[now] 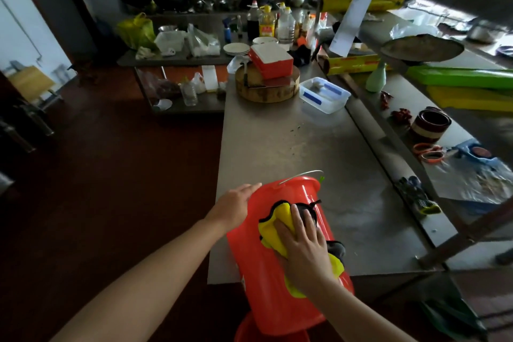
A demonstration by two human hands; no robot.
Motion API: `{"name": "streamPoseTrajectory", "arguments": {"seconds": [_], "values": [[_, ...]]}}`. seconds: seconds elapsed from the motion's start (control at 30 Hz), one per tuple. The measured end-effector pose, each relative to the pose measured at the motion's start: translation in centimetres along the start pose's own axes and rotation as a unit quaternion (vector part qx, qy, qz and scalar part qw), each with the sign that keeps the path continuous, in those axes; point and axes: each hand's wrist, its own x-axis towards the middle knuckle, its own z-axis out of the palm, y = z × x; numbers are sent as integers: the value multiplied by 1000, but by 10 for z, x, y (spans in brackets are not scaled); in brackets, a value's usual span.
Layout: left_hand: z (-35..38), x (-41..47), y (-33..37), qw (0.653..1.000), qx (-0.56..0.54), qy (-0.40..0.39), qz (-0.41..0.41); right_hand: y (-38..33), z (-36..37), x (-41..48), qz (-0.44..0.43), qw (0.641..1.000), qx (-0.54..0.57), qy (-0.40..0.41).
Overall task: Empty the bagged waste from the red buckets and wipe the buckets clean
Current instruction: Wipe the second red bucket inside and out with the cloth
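A red bucket [266, 280] lies on its side across the near edge of the steel table [280, 144], mouth pointing away, its wire handle [301, 175] raised. My right hand [304, 247] presses a yellow cloth with black trim [277, 223] flat against the bucket's upper side, fingers straight. My left hand [236, 207] rests on the bucket's left side near the rim, steadying it. Part of a second red bucket [244, 332] shows below the first one at the bottom edge.
A round wooden chopping block with a red-and-white box [270, 60] stands at the table's far end, next to a clear plastic container [324, 94]. A lower shelf on the right holds scissors [427, 151], foil and cling-film boxes. Dark red floor lies to the left.
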Motion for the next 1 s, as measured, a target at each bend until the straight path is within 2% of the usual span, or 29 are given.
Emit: {"name": "streamPoseTrajectory", "arguments": {"seconds": [0.1,0.27,0.4,0.5,0.6,0.73,0.83,0.93,1.0], "values": [[-9,1,-6,1000,-18,-6,-11,-15,-2,12,-27,999,-21,-10],[-19,2,-19,999,-22,-37,-26,-40,-1,31,-117,989,-86,7],[-22,10,-21,998,-23,-49,-32,-35,-3,47,-144,986,-83,-4],[-21,14,-23,998,-29,-39,-38,-4,-11,52,-103,994,-24,17],[-17,15,-22,997,-43,-30,-51,34,-9,53,-21,996,83,27],[-13,18,-18,996,-53,-31,-67,69,-2,55,138,957,250,52],[-11,21,-14,995,-51,-35,-74,83,-3,55,216,927,305,41],[-8,26,-10,997,-23,-38,-66,74,-9,51,239,923,300,42],[-8,28,-9,997,-11,-48,-66,58,-10,41,169,952,250,60]]}}
